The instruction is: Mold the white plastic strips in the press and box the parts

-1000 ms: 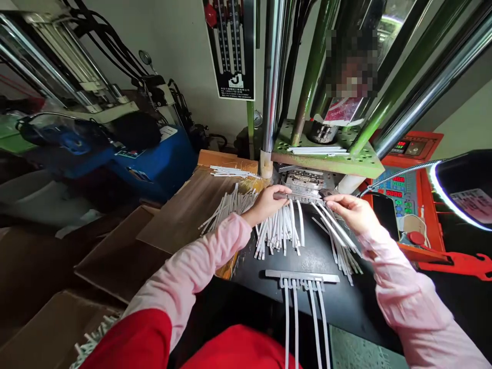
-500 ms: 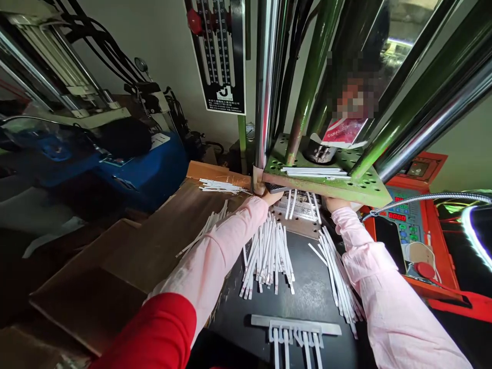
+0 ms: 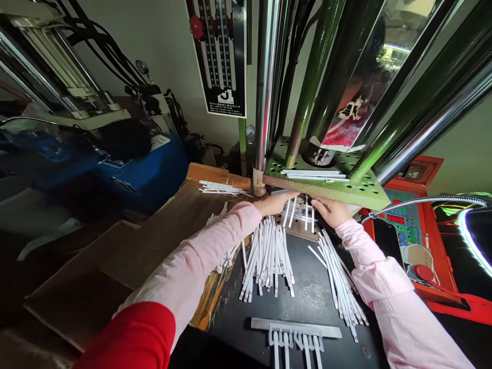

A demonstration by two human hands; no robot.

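Note:
My left hand (image 3: 273, 203) and my right hand (image 3: 331, 210) reach under the green press plate (image 3: 326, 187), both closed on a metal bar with several white cable strips (image 3: 300, 207) hanging from it. The bar itself is mostly hidden under the plate. A pile of loose white strips (image 3: 267, 256) lies on the black table just below my left hand. A second pile of white strips (image 3: 340, 282) fans out under my right forearm. Another metal bar loaded with white strips (image 3: 295, 328) lies at the near edge of the table.
Chrome and green columns (image 3: 265, 87) rise from the press. A red control box (image 3: 407, 225) and a lamp on a flexible arm (image 3: 472, 225) stand at the right. Cardboard boxes (image 3: 115, 266) and a blue machine (image 3: 142, 169) sit at the left. White strips (image 3: 313, 174) rest on the green plate.
Both hands pushed the bar with strips from the open table in under the press plate, and have now drawn back slightly so the fingers show again. The view tilted upward.

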